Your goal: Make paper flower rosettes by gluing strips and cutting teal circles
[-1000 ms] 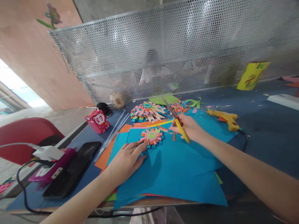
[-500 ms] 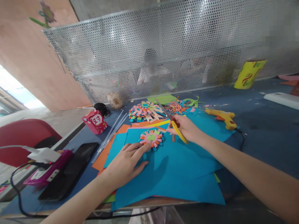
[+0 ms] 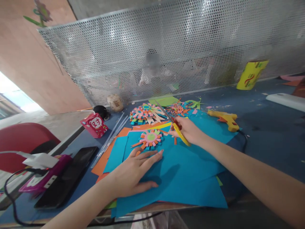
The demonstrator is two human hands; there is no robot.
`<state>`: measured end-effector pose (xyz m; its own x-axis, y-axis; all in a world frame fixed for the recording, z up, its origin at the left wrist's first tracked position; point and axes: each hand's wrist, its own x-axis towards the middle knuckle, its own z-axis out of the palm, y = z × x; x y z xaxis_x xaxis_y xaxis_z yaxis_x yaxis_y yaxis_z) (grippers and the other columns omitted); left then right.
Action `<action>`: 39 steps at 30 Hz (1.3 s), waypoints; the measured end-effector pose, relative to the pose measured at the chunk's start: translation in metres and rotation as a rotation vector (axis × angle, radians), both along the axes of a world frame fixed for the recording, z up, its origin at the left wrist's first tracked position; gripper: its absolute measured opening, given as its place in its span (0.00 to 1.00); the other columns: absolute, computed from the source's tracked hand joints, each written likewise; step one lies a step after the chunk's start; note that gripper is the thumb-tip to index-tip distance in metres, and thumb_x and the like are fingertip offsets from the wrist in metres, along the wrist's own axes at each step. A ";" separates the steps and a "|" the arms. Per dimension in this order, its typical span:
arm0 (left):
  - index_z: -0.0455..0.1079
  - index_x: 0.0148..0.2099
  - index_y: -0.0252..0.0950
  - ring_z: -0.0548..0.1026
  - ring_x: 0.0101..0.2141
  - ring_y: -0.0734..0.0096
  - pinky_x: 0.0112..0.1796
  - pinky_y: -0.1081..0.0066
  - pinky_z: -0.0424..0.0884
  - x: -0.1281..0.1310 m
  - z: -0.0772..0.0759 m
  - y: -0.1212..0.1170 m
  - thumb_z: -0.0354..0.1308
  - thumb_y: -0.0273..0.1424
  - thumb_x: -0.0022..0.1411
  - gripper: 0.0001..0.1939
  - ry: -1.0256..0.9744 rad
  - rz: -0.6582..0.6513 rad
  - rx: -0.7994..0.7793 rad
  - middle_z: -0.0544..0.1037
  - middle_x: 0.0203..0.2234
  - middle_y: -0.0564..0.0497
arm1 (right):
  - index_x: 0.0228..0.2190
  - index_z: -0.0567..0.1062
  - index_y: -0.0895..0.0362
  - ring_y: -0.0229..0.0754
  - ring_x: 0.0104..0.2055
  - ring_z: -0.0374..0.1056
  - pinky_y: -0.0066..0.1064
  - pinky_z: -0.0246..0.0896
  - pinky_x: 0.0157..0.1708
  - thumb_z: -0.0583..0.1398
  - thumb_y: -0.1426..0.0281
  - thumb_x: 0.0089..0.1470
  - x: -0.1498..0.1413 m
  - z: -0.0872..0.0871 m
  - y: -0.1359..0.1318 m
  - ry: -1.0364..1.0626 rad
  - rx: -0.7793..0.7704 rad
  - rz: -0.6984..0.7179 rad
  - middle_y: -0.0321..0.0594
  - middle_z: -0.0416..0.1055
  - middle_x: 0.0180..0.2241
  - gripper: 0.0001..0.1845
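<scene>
My left hand lies over the blue paper sheets, fingers stretched and apart. Just beyond its fingers is a layered paper flower with a green centre, a pink and orange fringe and orange strips at its lower left. My right hand is closed round the yellow-handled scissors, their blades pointing up and to the left. Past the blades sits a pile of finished-looking paper rosettes with pale ribbon tails. A heap of thin paper scraps is beside that pile.
A yellow glue gun with its cord lies at right. On the left are clear glue sticks, a red carton, a black phone and a purple power strip. A perforated metal screen stands behind; a person is beyond it.
My left hand has come off the flower's edge and spread to the right below it. Orange strips at the flower's lower left now show. My right hand keeps the scissors, blades tilted further left.
</scene>
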<state>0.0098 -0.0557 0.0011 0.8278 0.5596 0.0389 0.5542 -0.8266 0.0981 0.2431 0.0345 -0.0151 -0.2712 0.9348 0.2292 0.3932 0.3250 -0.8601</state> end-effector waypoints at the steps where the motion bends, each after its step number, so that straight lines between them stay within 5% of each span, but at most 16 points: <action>1: 0.39 0.63 0.39 0.61 0.55 0.59 0.55 0.49 0.47 -0.001 0.001 0.000 0.48 0.40 0.60 0.33 -0.007 0.010 -0.001 0.67 0.53 0.44 | 0.23 0.61 0.55 0.41 0.27 0.66 0.30 0.61 0.25 0.64 0.64 0.35 0.000 0.000 0.000 -0.002 -0.002 0.004 0.34 0.65 0.24 0.16; 6: 0.52 0.58 0.41 0.66 0.51 0.63 0.51 0.57 0.58 -0.017 0.001 0.000 0.47 0.34 0.63 0.21 -0.033 0.134 0.083 0.74 0.46 0.49 | 0.23 0.61 0.55 0.42 0.27 0.66 0.30 0.60 0.24 0.63 0.63 0.35 0.001 -0.001 0.002 -0.019 0.008 -0.002 0.34 0.65 0.24 0.16; 14: 0.49 0.60 0.42 0.69 0.48 0.56 0.43 0.57 0.67 -0.021 -0.018 -0.016 0.55 0.46 0.52 0.36 -0.194 0.678 0.141 0.75 0.44 0.49 | 0.23 0.61 0.55 0.42 0.27 0.66 0.31 0.60 0.25 0.64 0.63 0.35 0.001 -0.001 0.001 -0.056 0.028 -0.014 0.35 0.67 0.24 0.16; 22: 0.37 0.63 0.45 0.70 0.47 0.61 0.42 0.58 0.63 0.001 -0.021 -0.020 0.48 0.36 0.62 0.32 -0.142 0.585 0.154 0.77 0.42 0.53 | 0.23 0.61 0.54 0.42 0.27 0.66 0.30 0.61 0.25 0.63 0.63 0.35 0.000 -0.001 0.001 -0.041 0.014 -0.008 0.35 0.67 0.24 0.16; 28: 0.46 0.62 0.42 0.66 0.50 0.52 0.44 0.52 0.60 -0.003 -0.019 -0.021 0.50 0.42 0.58 0.32 -0.078 0.647 0.253 0.72 0.48 0.47 | 0.22 0.61 0.55 0.41 0.25 0.65 0.30 0.59 0.23 0.64 0.65 0.35 -0.003 0.005 -0.005 -0.047 -0.007 -0.004 0.33 0.65 0.22 0.16; 39: 0.43 0.62 0.49 0.72 0.45 0.67 0.40 0.67 0.71 0.003 -0.025 -0.026 0.51 0.34 0.60 0.31 -0.315 0.678 0.143 0.79 0.35 0.59 | 0.21 0.61 0.55 0.37 0.23 0.61 0.28 0.56 0.22 0.65 0.68 0.32 -0.005 0.008 -0.007 -0.027 -0.040 -0.007 0.30 0.61 0.20 0.17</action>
